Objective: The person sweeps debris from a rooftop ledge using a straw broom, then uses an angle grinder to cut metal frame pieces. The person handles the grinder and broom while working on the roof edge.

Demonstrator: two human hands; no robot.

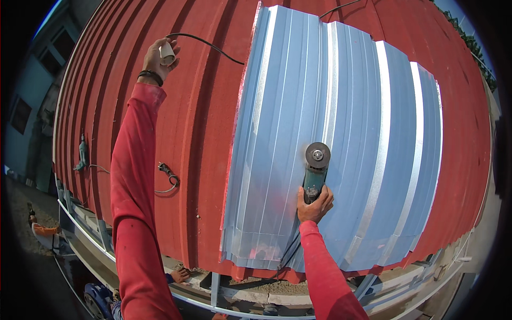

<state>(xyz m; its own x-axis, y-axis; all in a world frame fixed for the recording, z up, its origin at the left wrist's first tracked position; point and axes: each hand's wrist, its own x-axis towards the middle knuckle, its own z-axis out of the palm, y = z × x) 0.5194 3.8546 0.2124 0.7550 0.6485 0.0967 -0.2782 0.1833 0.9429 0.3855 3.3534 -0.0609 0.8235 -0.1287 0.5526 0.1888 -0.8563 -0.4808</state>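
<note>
My right hand (314, 205) grips the green body of an angle grinder (316, 170), whose round disc lies on a shiny silver corrugated metal sheet (341, 106). That sheet rests on a red corrugated roof (202, 133). Far out to the upper left, my left hand (159, 57) holds a white socket (167, 53) at the end of a black cable (213, 47) that runs across the red roof to the silver sheet's top edge. Both arms wear red sleeves.
A drill (82, 153) lies on the roof at the left, with a loose plug and cord (168, 176) beside it. Below the roof's edge runs a metal frame (224, 296); another person's hand (180, 275) rests there, and someone else is on the ground at the far left (40, 226).
</note>
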